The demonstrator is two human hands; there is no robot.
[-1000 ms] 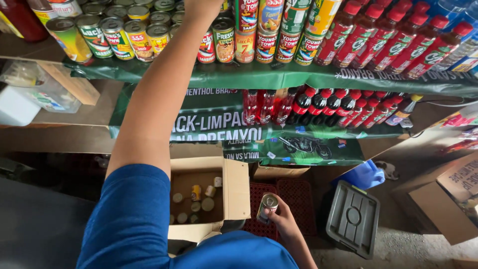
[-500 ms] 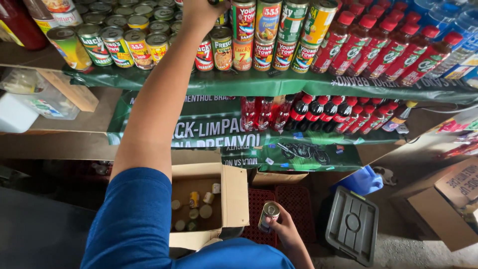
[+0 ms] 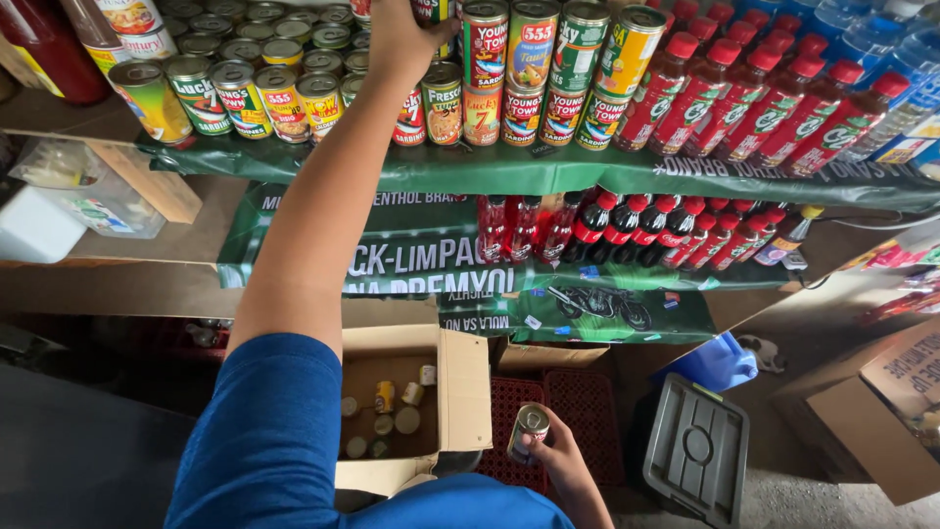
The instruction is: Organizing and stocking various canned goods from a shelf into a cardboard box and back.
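- Right now the small tin can (image 3: 530, 432) sits low in the view, gripped in the right hand (image 3: 560, 460), just above the red crate (image 3: 578, 411) and beside the open cardboard box (image 3: 416, 411).
- It looks rigid and fairly weighty for its size, with smooth metal sides that could slip; the safest hold is around the middle of the body, fingers wrapped, which is how it is held.
- Up top, the left hand (image 3: 397, 39) is curled on a can (image 3: 431, 15) among the stacked cans on the green-lined shelf (image 3: 509, 171); how tightly, I cannot tell.
- Loose cans (image 3: 387, 397) lie in the box bottom, and a grey lidded bin (image 3: 697, 451) stands to the right.
- Against half a second ago, the left arm stays stretched to the same shelf spot, while the right hand has lifted its tin slightly higher and nearer the box flap.
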